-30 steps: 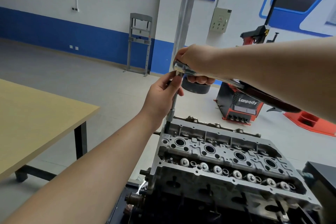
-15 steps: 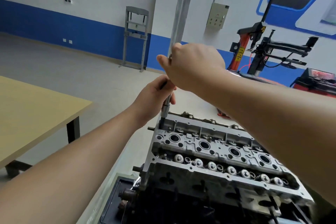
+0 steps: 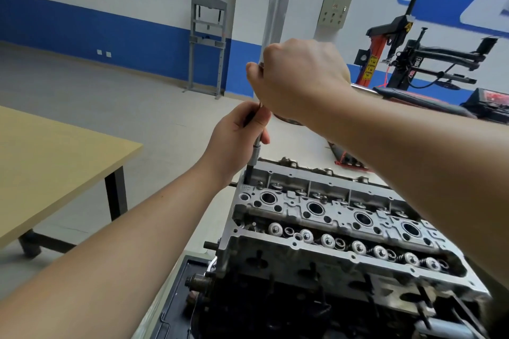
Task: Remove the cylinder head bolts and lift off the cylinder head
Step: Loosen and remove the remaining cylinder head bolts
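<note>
While left hand (image 3: 237, 140) grips socket extension (image 3: 256, 150) and right hand (image 3: 298, 78) clenches ratchet head: cylinder head (image 3: 325, 217), rigid, likely heavy; lift by both ends.

Wooden tabletop (image 3: 49, 162) left of grey press frame (image 3: 208, 44), control box (image 3: 334, 7) and tyre changer (image 3: 413, 63) to its right

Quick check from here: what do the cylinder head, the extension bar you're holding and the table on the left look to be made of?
Cylinder head: looks like cast aluminium, matte pale grey with bright machined faces.
Extension bar: likely steel, with a smooth, dull silver sheen; the left hand grips it, the right hand covers its top.
Table: pale wood-look top, probably laminate; black legs, apparently painted metal.
</note>
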`<state>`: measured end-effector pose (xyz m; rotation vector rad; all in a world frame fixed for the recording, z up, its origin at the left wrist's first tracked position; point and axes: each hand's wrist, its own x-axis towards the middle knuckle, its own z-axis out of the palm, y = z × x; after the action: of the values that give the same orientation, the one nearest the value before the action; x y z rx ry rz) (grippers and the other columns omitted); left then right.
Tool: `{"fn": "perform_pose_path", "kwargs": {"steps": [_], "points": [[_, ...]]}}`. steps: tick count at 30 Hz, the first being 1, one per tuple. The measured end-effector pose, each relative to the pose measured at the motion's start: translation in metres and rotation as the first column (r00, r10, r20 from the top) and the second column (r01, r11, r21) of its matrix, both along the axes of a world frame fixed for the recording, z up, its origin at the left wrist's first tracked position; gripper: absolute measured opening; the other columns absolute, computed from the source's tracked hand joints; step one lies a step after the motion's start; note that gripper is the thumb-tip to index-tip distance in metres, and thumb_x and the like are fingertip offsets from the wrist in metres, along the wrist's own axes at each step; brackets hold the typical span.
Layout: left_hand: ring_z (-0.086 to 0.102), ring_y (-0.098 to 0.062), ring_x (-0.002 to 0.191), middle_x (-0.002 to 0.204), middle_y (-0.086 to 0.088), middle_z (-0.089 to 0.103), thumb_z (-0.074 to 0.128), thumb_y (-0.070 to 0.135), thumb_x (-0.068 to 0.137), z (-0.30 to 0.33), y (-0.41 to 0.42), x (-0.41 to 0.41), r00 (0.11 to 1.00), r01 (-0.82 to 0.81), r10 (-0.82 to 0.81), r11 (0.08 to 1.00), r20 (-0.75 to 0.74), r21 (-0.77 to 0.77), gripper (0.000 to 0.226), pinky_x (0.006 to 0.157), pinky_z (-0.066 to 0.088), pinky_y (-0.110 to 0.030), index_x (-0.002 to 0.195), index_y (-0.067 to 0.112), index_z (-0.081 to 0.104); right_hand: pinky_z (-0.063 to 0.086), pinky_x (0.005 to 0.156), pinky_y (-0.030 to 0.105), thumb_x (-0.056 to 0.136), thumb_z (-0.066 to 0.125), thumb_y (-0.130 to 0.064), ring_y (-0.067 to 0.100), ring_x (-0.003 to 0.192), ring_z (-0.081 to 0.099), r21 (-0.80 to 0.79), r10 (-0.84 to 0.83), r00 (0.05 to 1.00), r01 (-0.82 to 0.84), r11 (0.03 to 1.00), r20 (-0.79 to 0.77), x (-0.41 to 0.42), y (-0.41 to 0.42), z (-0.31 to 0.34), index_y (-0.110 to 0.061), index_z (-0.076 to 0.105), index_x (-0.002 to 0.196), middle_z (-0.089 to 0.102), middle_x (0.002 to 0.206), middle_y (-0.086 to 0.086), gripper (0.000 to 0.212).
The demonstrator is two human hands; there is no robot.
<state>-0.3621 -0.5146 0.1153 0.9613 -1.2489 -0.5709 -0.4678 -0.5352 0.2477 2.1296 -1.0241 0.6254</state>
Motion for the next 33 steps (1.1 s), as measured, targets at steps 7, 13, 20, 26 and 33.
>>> {"fn": "perform_pose_path", "kwargs": {"steps": [7, 13, 20, 26, 33], "points": [[0.052, -0.008, 0.062, 0.070, 0.002, 0.065, 0.057, 0.045, 0.106, 0.000, 0.001, -0.004, 0.999, -0.012, 0.012, 1.000, -0.051, 0.004, 0.028, 0.056, 0.044, -0.014, 0.096, 0.020, 0.066, 0.025, 0.051, 0.029, 0.104, 0.032, -0.041, 0.023, 0.052, 0.045, 0.001, 0.009, 1.000, -0.009, 1.000, -0.006, 0.001, 0.000, 0.001, -0.015, 0.045, 0.066, 0.050, 0.063, 0.005, 0.048], [0.054, -0.006, 0.063, 0.071, 0.001, 0.065, 0.056, 0.047, 0.105, 0.001, 0.002, -0.006, 0.998, -0.042, 0.042, 0.999, -0.041, -0.003, 0.031, 0.058, 0.044, -0.012, 0.096, 0.019, 0.066, 0.025, 0.051, 0.030, 0.101, 0.035, -0.039, 0.023, 0.054, 0.043, 0.014, 0.026, 1.000, -0.027, 1.000, 0.006, 0.001, -0.004, 0.002, -0.016, 0.044, 0.066, 0.049, 0.064, 0.004, 0.043], [0.051, -0.010, 0.061, 0.069, 0.000, 0.064, 0.057, 0.039, 0.107, 0.001, 0.003, -0.009, 0.997, -0.054, 0.053, 0.999, -0.060, -0.009, 0.031, 0.055, 0.044, -0.014, 0.098, 0.010, 0.064, 0.025, 0.051, 0.030, 0.102, 0.034, -0.036, 0.022, 0.051, 0.042, 0.009, 0.043, 0.999, -0.043, 0.999, -0.027, -0.001, -0.006, 0.003, -0.015, 0.044, 0.066, 0.047, 0.062, 0.005, 0.043], [0.052, -0.008, 0.061, 0.071, 0.002, 0.066, 0.057, 0.042, 0.106, -0.001, 0.004, -0.012, 0.995, -0.089, 0.088, 0.996, -0.053, -0.011, 0.027, 0.057, 0.045, -0.014, 0.093, 0.019, 0.064, 0.024, 0.051, 0.030, 0.101, 0.033, -0.041, 0.022, 0.051, 0.042, -0.010, 0.110, 0.993, -0.110, 0.994, -0.030, -0.006, -0.015, 0.002, -0.016, 0.045, 0.068, 0.048, 0.061, 0.005, 0.043], [0.056, -0.007, 0.061, 0.076, -0.003, 0.069, 0.065, 0.047, 0.101, -0.004, 0.006, -0.013, 0.990, -0.118, 0.116, 0.993, -0.081, -0.025, 0.021, 0.053, 0.046, -0.014, 0.090, 0.028, 0.063, 0.028, 0.051, 0.030, 0.096, 0.031, -0.049, 0.028, 0.052, 0.047, 0.001, 0.342, 0.939, -0.342, 0.940, 0.021, -0.012, -0.037, -0.002, -0.017, 0.052, 0.081, 0.050, 0.059, 0.003, 0.041]]}}
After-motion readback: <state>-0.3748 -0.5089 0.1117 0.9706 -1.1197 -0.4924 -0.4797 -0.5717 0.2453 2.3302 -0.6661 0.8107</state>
